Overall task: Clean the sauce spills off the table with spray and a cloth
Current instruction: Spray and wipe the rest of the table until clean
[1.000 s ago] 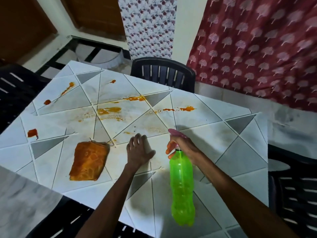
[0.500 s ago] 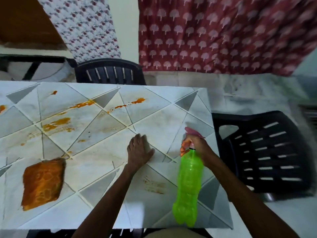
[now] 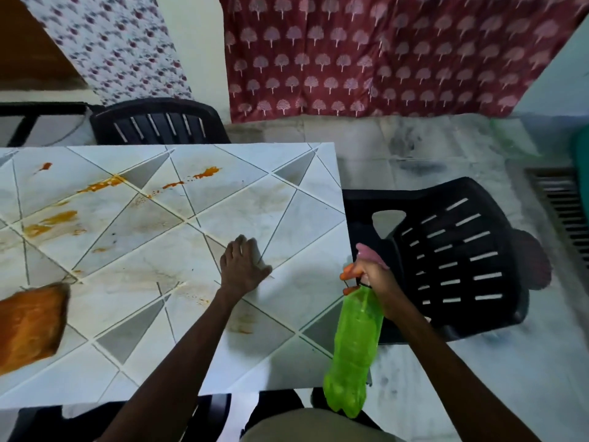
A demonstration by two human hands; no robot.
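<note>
The left hand [image 3: 243,266] lies flat on the table [image 3: 287,355] at centre frame, fingers straight and close together, palm down, arm reaching up from the bottom edge. The right hand [image 3: 373,272] is wrapped round the neck of the green bottle [image 3: 355,349] under its pink spray head; the bottle hangs body-down at lower right. The stained cloth [image 3: 28,327] lies on the table at the left edge, well apart from both hands. Spills [image 3: 102,185] streak the upper left. Half a second ago the bottle was over the table's right corner; now it is just off the right edge, before the black chair [image 3: 455,256]. The left hand stays planted.
</note>
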